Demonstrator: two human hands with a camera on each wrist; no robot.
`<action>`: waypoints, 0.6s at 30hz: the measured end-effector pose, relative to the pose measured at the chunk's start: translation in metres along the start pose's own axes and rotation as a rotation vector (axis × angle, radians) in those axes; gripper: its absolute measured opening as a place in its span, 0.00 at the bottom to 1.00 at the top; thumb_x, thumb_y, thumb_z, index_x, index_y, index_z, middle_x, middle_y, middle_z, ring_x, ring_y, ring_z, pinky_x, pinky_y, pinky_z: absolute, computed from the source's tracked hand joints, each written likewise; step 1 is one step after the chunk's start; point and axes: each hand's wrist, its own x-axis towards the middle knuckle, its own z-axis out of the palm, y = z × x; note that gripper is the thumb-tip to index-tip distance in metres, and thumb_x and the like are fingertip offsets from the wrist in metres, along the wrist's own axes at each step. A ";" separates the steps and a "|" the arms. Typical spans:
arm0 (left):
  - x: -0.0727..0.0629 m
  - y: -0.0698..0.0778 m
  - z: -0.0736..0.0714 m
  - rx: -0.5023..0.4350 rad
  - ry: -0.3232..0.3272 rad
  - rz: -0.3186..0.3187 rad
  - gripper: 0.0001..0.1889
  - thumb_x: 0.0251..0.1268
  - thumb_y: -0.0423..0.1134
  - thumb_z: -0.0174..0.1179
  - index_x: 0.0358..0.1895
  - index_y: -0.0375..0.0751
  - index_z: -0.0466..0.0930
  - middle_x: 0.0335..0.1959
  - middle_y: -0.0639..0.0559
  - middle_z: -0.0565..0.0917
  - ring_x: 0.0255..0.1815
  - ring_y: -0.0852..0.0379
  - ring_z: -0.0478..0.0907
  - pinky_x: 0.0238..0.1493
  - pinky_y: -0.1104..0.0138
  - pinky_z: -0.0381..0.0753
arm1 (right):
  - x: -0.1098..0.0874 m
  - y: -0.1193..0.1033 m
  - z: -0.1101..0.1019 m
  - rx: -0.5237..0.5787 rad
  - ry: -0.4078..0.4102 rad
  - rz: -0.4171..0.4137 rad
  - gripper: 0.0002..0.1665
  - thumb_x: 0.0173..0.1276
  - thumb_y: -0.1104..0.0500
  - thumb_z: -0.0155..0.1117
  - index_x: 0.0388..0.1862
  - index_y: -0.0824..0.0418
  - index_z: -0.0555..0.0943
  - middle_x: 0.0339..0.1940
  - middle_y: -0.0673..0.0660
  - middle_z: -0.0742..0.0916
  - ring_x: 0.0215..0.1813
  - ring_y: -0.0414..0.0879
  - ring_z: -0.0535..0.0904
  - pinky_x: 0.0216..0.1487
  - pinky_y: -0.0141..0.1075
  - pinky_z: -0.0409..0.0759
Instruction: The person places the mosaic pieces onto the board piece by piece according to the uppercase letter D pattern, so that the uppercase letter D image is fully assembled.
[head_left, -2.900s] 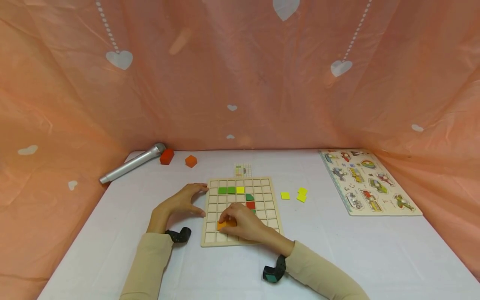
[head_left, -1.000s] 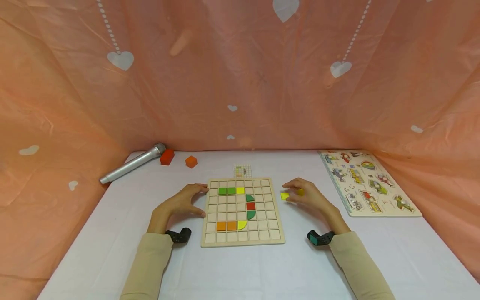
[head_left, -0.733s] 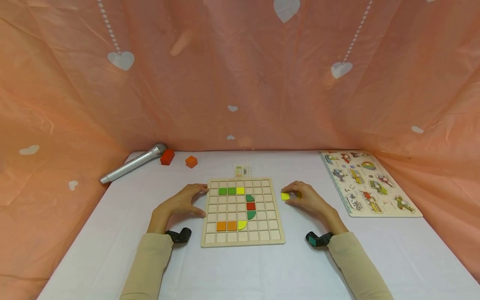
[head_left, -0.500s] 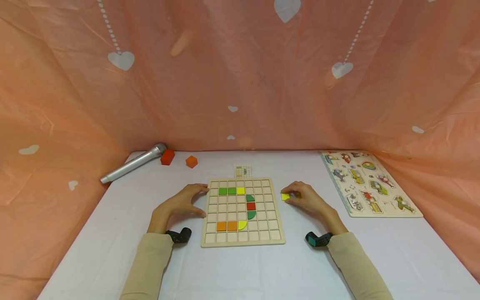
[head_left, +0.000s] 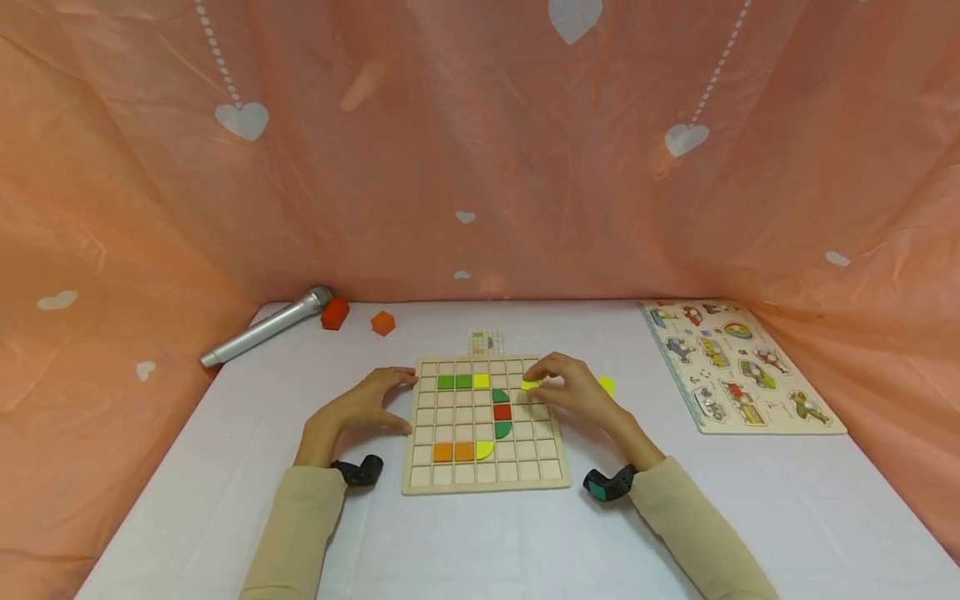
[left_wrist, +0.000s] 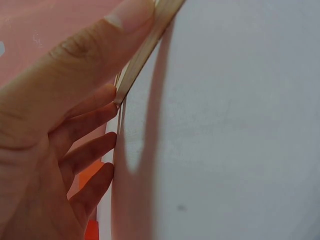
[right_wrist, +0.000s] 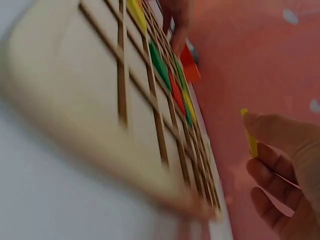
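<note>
A wooden grid board (head_left: 465,475) lies at the middle of the table, with green, yellow, red and orange tiles set in some of its squares. My right hand (head_left: 577,392) pinches a yellow square tile (head_left: 530,385) over the board's upper right part; in the right wrist view the tile (right_wrist: 251,135) is edge-on between thumb and fingers, lifted off the board. At the board's left edge my left hand (head_left: 366,400) rests with fingers spread and thumb apart. In the left wrist view its thumb and fingertips touch the wooden edge (left_wrist: 145,55).
Beyond the board lies a small pattern card (head_left: 486,342). More yellow tile (head_left: 607,385) shows behind my right hand. A silver microphone (head_left: 266,327), a red block (head_left: 334,314) and an orange block (head_left: 382,323) are at the back left. A picture puzzle board (head_left: 738,367) lies at the right.
Both orange tiles and the yellow quarter-round came to lie uncovered in the board as my right hand moved right. It took a yellow square from the table and carried it left. My left hand stayed.
</note>
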 end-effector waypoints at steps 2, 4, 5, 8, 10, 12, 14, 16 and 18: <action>0.000 0.001 0.000 -0.017 -0.001 -0.019 0.44 0.38 0.47 0.76 0.63 0.37 0.68 0.68 0.41 0.64 0.69 0.41 0.56 0.69 0.48 0.55 | 0.006 -0.010 0.009 0.022 0.005 -0.034 0.12 0.53 0.67 0.71 0.38 0.63 0.82 0.38 0.55 0.84 0.43 0.49 0.80 0.47 0.46 0.80; 0.000 0.002 -0.001 -0.011 -0.001 -0.018 0.44 0.38 0.47 0.76 0.63 0.37 0.68 0.68 0.41 0.64 0.69 0.40 0.56 0.69 0.48 0.55 | 0.011 -0.019 0.019 0.035 0.004 -0.067 0.11 0.54 0.66 0.71 0.37 0.63 0.82 0.38 0.54 0.84 0.42 0.48 0.79 0.46 0.46 0.81; -0.001 0.002 -0.001 -0.012 -0.002 -0.019 0.44 0.38 0.47 0.76 0.63 0.37 0.68 0.67 0.40 0.64 0.69 0.40 0.56 0.69 0.48 0.55 | 0.013 -0.023 0.025 0.045 0.000 -0.085 0.11 0.53 0.66 0.71 0.37 0.63 0.82 0.38 0.54 0.84 0.42 0.48 0.79 0.46 0.47 0.81; -0.001 0.002 -0.001 -0.008 -0.005 -0.017 0.44 0.38 0.47 0.76 0.63 0.36 0.68 0.67 0.40 0.65 0.68 0.40 0.56 0.69 0.47 0.55 | 0.017 -0.034 0.040 0.042 -0.034 -0.126 0.10 0.54 0.64 0.71 0.37 0.61 0.83 0.38 0.53 0.84 0.42 0.47 0.78 0.45 0.44 0.80; 0.000 0.002 -0.002 -0.003 -0.008 -0.017 0.43 0.39 0.47 0.76 0.63 0.36 0.68 0.67 0.40 0.65 0.69 0.40 0.56 0.69 0.48 0.55 | 0.018 -0.039 0.050 0.037 -0.065 -0.141 0.09 0.55 0.63 0.71 0.36 0.60 0.83 0.38 0.52 0.84 0.41 0.47 0.77 0.43 0.42 0.79; 0.000 0.002 -0.002 0.003 -0.011 -0.019 0.43 0.39 0.47 0.76 0.63 0.36 0.69 0.67 0.40 0.65 0.69 0.40 0.56 0.69 0.48 0.55 | 0.019 -0.044 0.059 0.042 -0.097 -0.147 0.08 0.56 0.62 0.70 0.36 0.59 0.83 0.37 0.51 0.84 0.40 0.47 0.77 0.41 0.39 0.78; 0.001 0.002 -0.002 0.015 -0.014 -0.014 0.43 0.39 0.48 0.75 0.63 0.36 0.69 0.67 0.40 0.65 0.68 0.40 0.57 0.69 0.47 0.55 | 0.020 -0.047 0.068 0.058 -0.124 -0.135 0.07 0.56 0.62 0.70 0.36 0.58 0.83 0.37 0.49 0.84 0.39 0.45 0.76 0.39 0.37 0.77; 0.000 0.002 -0.003 0.016 -0.015 -0.011 0.43 0.39 0.48 0.75 0.63 0.36 0.69 0.67 0.40 0.65 0.68 0.40 0.57 0.69 0.47 0.56 | 0.020 -0.050 0.075 0.067 -0.146 -0.120 0.06 0.57 0.60 0.70 0.34 0.57 0.83 0.36 0.48 0.84 0.40 0.43 0.75 0.41 0.33 0.77; 0.000 0.003 -0.003 0.020 -0.015 0.002 0.43 0.40 0.48 0.75 0.63 0.35 0.69 0.67 0.39 0.65 0.68 0.39 0.57 0.68 0.46 0.56 | 0.021 -0.051 0.082 0.072 -0.162 -0.111 0.05 0.57 0.59 0.70 0.33 0.56 0.84 0.35 0.46 0.85 0.42 0.40 0.75 0.44 0.31 0.76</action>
